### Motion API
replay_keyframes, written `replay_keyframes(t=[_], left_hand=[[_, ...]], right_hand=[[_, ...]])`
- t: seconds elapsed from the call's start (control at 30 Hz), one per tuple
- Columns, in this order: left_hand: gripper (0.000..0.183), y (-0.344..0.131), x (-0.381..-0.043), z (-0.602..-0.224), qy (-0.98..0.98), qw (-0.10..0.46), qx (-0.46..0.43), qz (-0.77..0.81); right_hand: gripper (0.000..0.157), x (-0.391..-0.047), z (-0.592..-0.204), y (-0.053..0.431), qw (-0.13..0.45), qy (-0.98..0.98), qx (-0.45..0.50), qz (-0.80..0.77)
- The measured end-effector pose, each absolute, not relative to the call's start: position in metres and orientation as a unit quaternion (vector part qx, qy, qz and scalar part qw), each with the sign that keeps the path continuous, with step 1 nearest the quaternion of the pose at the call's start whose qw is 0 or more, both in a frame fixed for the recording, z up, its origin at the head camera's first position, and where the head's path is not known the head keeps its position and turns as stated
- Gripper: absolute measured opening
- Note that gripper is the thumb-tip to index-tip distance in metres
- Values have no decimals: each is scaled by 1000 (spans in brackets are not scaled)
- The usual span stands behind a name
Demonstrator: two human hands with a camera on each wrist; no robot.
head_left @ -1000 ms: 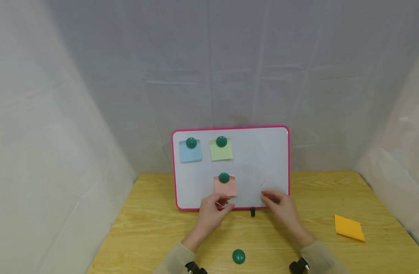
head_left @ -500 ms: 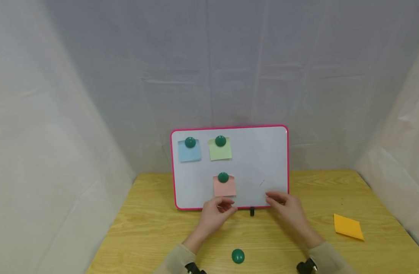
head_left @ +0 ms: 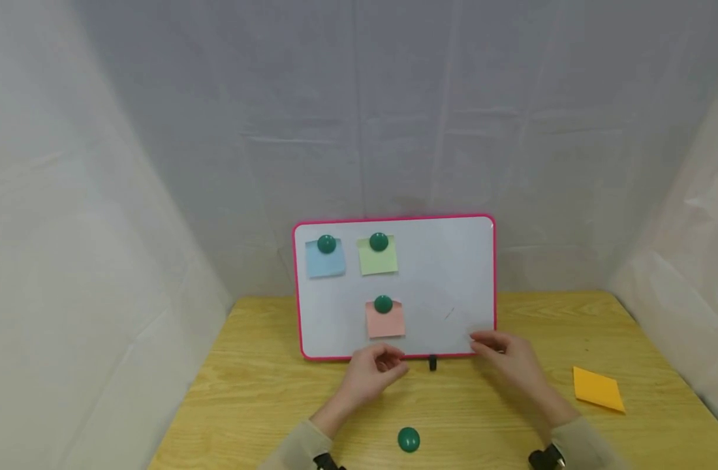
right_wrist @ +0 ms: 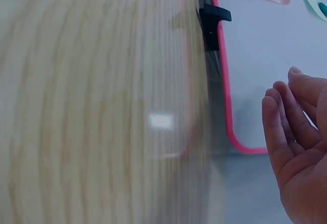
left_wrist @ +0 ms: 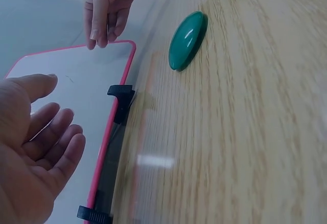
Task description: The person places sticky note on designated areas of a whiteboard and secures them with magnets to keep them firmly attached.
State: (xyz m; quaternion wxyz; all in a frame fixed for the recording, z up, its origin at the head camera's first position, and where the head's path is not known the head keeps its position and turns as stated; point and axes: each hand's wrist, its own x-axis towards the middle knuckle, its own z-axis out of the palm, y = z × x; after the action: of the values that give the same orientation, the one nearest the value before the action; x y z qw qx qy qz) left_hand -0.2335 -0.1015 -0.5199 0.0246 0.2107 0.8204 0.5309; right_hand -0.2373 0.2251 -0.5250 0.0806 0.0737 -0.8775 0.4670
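A whiteboard (head_left: 435, 281) with a pink frame stands upright at the back of the table. On it are a blue sticky note (head_left: 326, 263), a green sticky note (head_left: 378, 263) and a pink sticky note (head_left: 385, 324), each under a round green magnet. My left hand (head_left: 367, 376) is in front of the board's lower edge, below the pink note, its fingers loosely bent around nothing. Near the board's lower right corner is my right hand (head_left: 514, 365), also holding nothing, its fingers nearly straight in the right wrist view. A loose green magnet (left_wrist: 188, 41) lies on the table.
An orange sticky note (head_left: 598, 390) lies on the table's right side. A black clip (head_left: 433, 363) sits on the board's lower edge, and another black clip (left_wrist: 94, 215) shows in the left wrist view. Pale sheeting (head_left: 394, 130) hangs behind and at both sides.
My right hand has moved to the right along the board's lower edge. My left hand has drawn slightly down, away from the pink note. The notes and magnets have stayed put.
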Motion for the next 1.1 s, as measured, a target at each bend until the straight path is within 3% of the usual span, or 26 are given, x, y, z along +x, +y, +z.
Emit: replay_keyframes(t=[0.6, 0.9, 1.1], left_hand=[[24, -107, -229, -515, 837, 88, 275, 464], [25, -108, -227, -517, 852, 100, 344, 381], [24, -108, -224, -520, 861, 109, 369, 334]], right_hand=[[34, -225, -513, 290, 47, -918, 61, 388], [31, -220, -515, 325, 82, -931, 59, 350], [32, -216, -515, 347, 72, -942, 50, 323]])
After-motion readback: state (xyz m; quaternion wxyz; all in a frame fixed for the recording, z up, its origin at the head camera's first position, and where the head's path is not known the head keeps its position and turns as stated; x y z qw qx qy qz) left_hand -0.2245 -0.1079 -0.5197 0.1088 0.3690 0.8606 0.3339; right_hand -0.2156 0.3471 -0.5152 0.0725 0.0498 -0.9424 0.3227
